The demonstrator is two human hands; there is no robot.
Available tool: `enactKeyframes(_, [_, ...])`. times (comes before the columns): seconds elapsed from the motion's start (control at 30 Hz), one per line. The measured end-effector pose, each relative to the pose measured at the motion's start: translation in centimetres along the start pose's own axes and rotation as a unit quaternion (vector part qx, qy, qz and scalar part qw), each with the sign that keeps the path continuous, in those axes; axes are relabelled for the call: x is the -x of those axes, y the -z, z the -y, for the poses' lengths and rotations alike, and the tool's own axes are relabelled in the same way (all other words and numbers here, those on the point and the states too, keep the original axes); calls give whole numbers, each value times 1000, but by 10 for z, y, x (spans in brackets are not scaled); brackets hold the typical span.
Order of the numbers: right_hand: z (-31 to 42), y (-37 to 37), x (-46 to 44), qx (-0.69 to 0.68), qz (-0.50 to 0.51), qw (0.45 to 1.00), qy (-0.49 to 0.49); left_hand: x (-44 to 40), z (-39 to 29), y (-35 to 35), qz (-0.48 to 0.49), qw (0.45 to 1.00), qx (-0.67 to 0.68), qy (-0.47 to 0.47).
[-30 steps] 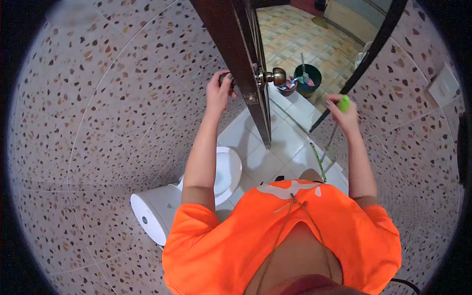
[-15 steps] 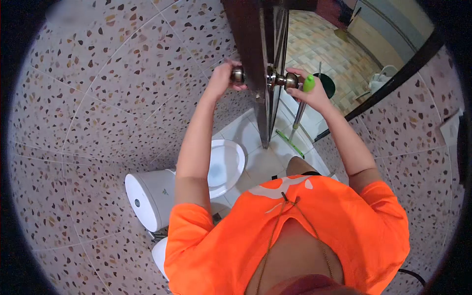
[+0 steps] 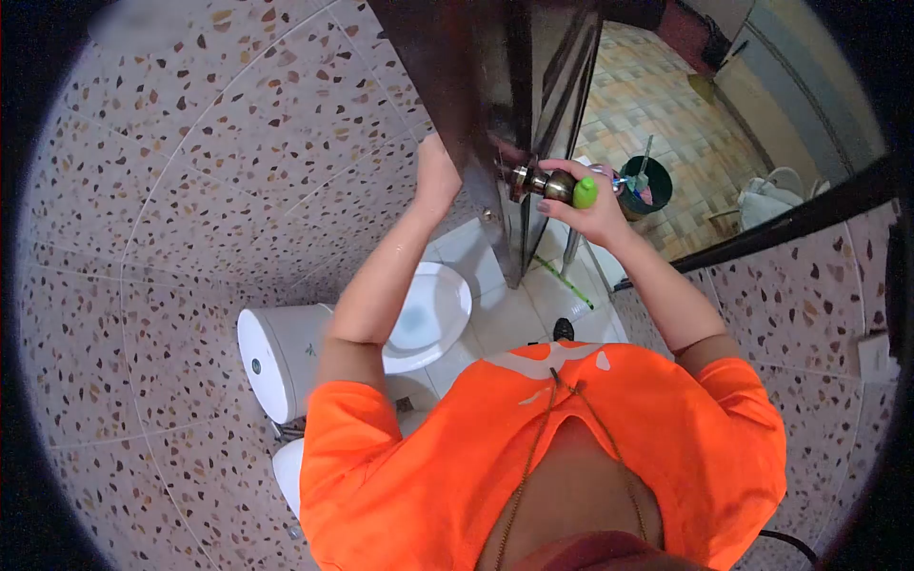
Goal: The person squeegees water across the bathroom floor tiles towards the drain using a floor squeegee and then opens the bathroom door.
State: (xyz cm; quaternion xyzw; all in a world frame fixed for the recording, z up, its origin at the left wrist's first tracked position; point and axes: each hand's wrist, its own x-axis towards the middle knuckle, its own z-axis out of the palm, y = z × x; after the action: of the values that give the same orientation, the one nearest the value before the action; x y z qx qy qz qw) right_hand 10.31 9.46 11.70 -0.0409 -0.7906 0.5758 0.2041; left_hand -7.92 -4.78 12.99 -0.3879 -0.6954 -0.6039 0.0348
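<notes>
The dark door (image 3: 476, 105) stands ajar, edge towards me. My right hand (image 3: 600, 214) is closed, thumb and fingers around the bronze door knob (image 3: 559, 186). The same hand holds a squeegee by its green handle (image 3: 585, 193). Its green blade (image 3: 576, 288) rests on the floor tiles below. On the other side of the door is my left hand (image 3: 438, 176). The door hides its fingers and the knob on that side, so its grip does not show.
A white toilet (image 3: 457, 328) with its tank (image 3: 286, 362) stands at left, beside the speckled wall (image 3: 228, 190). Beyond the doorway, a dark green bucket (image 3: 657, 190) holding several things sits on the tan tiled floor (image 3: 638, 95). White cloth (image 3: 766, 202) lies near the door frame.
The door has swung wider, its near face turning to the left. My right hand has moved slightly down with the knob. My left hand's fingers have gone out of sight behind the door.
</notes>
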Motion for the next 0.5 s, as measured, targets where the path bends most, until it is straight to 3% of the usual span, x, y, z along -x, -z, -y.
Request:
enactKeyframes(0.1, [-5,1,-2,-87,20,996,-8,8,33,4,93,989,4,112])
enactKeyframes(0.17, [3,6,1,-68,38,997,-21,15,39,-12,-41,999,7,-34])
enactKeyframes(0.27, [7,10,7,-25,22,999,-22,16,20,-17,-50,993,40,-103])
enactKeyframes(0.3, [1,11,9,4,5,1000,29,14,24,-17,-49,992,43,-104])
enactKeyframes(0.33, [-6,12,14,33,-10,996,78,13,31,-13,12,995,36,-91])
enactKeyframes(0.37, [-15,12,20,35,-8,997,75,14,39,-11,74,994,28,-78])
enactKeyframes(0.43, [-23,14,29,-23,-110,992,51,12,25,-7,61,997,-6,-56])
enactKeyframes(0.5, [-30,30,49,-40,-134,990,30,13,21,-1,51,997,-38,-35])
